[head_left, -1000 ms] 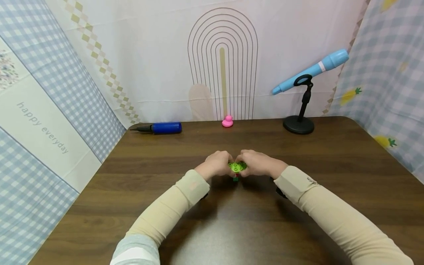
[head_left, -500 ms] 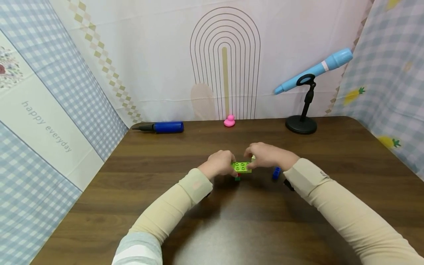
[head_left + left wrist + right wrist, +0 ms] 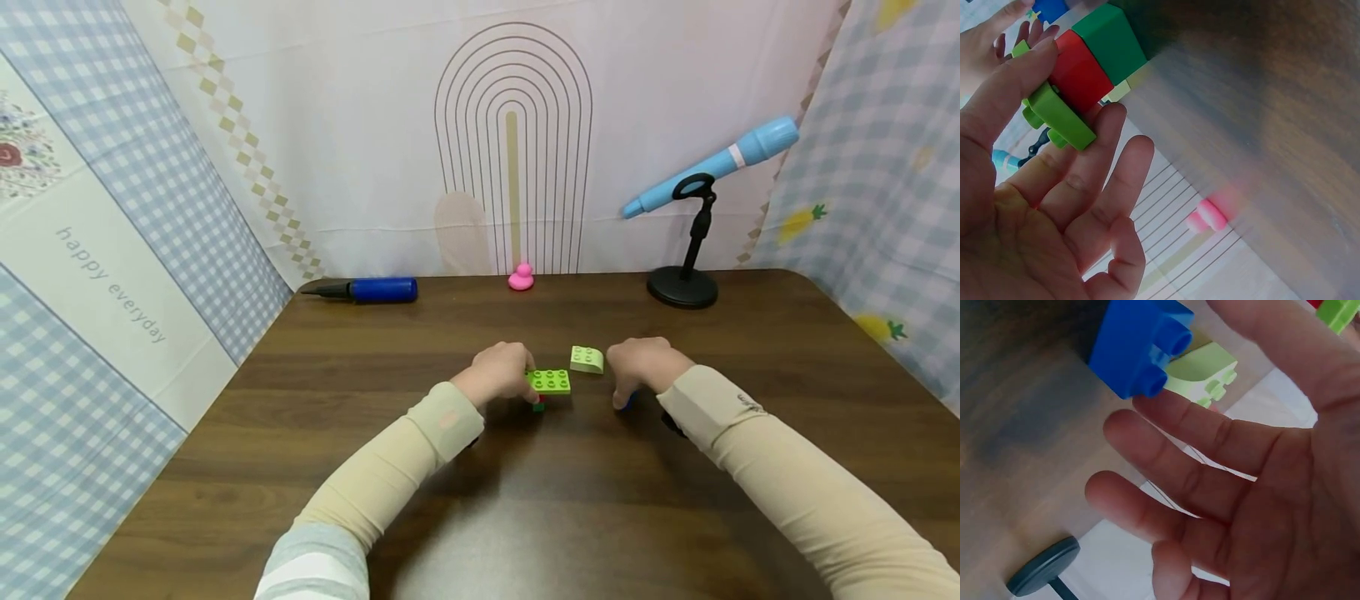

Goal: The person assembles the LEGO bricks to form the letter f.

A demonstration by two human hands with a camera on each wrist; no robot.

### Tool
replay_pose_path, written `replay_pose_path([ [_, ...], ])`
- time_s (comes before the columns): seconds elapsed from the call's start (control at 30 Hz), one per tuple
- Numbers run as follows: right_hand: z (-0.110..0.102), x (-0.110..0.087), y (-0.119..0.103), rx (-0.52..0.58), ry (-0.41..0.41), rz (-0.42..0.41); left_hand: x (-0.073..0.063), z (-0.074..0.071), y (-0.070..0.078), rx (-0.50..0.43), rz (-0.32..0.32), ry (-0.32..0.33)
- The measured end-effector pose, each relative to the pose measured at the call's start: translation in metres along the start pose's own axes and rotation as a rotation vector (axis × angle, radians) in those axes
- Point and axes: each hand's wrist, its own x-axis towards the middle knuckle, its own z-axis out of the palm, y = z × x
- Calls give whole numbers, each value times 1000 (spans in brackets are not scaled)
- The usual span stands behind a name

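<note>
A small toy-brick stack has a lime-green studded plate [image 3: 552, 382] on top. Below it come a red brick [image 3: 1082, 70] and a dark green brick [image 3: 1110, 44]. My left hand [image 3: 498, 372] pinches the stack at its left end, the thumb on the plate and red brick. To the right, my right hand [image 3: 643, 365] reaches down over a blue brick [image 3: 1138, 350], mostly hidden in the head view. In the right wrist view its fingers extend beside that brick, one fingertip at its edge, the thumb apart. Between the hands lies a pale green curved brick [image 3: 587, 360].
Along the table's back edge are a blue hand pump [image 3: 375, 290], a pink rubber duck [image 3: 521, 277] and a black stand [image 3: 682, 285] holding a light blue microphone-shaped object [image 3: 720, 164]. A patterned cloth [image 3: 360, 150] hangs behind the brown table [image 3: 525, 517].
My right hand has let go of the lime plate and moved right to the blue brick, uncovering the pale green brick. The left hand keeps its hold on the stack.
</note>
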Motion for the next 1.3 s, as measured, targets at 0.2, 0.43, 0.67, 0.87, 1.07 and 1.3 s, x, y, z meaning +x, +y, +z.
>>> replay_pose_path([
  [0.2, 5, -1, 2, 3, 3, -7, -1, 0, 2, -1, 0, 1],
  [0.43, 11, -2, 8, 21, 28, 0, -1, -1, 3, 1, -2, 0],
  [0.67, 14, -1, 10, 46, 54, -5, 1, 0, 2, 1, -1, 3],
  [0.87, 15, -2, 8, 82, 151, -50, 2, 0, 1, 7, -2, 2],
  [1.07, 12, -3, 4, 96, 198, -89, 1, 0, 1, 14, -8, -11],
  [1.3, 8, -5, -1, 97, 229, -111, 1, 0, 0, 7, -14, -19],
])
